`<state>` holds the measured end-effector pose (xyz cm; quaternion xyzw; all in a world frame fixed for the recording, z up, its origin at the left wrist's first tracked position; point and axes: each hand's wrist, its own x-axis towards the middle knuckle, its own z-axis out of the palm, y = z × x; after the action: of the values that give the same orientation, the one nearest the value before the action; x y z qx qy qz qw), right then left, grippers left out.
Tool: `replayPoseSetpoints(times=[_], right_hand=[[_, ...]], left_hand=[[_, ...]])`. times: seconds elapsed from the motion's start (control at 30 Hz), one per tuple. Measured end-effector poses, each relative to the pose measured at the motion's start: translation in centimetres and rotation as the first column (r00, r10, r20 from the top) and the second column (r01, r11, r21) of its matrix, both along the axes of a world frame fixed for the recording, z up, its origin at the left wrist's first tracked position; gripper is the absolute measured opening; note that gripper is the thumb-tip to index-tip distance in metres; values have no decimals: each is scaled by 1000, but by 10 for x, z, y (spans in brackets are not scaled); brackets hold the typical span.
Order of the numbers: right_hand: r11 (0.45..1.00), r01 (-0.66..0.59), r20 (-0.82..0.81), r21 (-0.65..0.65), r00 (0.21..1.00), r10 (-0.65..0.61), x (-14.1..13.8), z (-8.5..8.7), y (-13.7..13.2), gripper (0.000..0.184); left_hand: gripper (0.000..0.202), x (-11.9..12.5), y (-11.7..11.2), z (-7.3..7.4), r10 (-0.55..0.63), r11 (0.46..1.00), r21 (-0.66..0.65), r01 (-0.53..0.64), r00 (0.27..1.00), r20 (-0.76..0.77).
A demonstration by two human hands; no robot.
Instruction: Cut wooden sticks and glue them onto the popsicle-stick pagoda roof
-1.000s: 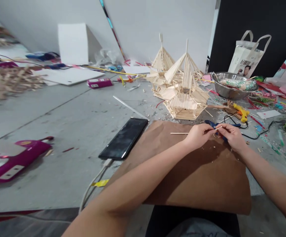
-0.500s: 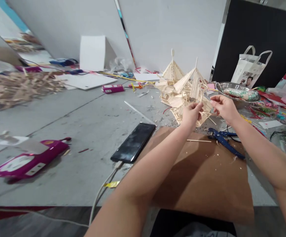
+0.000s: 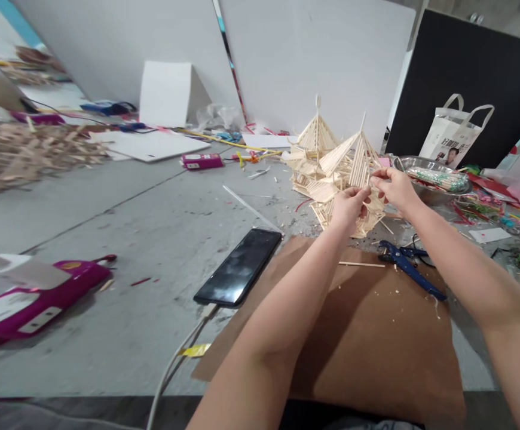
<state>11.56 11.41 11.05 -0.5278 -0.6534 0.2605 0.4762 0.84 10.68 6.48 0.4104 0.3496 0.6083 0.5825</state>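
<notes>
Lifted to the stick model (image 3: 347,154), our left hand (image 3: 348,204) and right hand (image 3: 393,188) keep both grips pinched on a short stick (image 3: 370,186) at its roof; seating it needs steadiness.

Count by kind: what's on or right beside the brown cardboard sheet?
Pale wooden-stick pointed-roof models: 2
Black flat smartphone: 1
Blue-handled metal pliers: 1
Loose thin wooden stick: 1
Total: 5
</notes>
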Motion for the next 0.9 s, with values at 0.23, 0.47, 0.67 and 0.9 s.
replayPoseSetpoints(times=[0.23,0.47,0.67,0.9], right_hand=[[1000,-14,24,4,1000,14,-4,-1,12,11],[998,-29,13,52,1000,28,-3,-4,16,12],[1000,-9,-17,30,1000,9,-5,-5,15,14],[1000,-6,-38,15,999,7,-6,-4,13,14]], left_hand=[[23,1,-2,1,-27,998,-46,31,997,76],[24,0,2,-1,-79,988,-115,99,983,167],[24,-2,4,-5,-104,989,-77,123,971,217],[22,-6,1,-3,-134,984,-89,156,966,222]])
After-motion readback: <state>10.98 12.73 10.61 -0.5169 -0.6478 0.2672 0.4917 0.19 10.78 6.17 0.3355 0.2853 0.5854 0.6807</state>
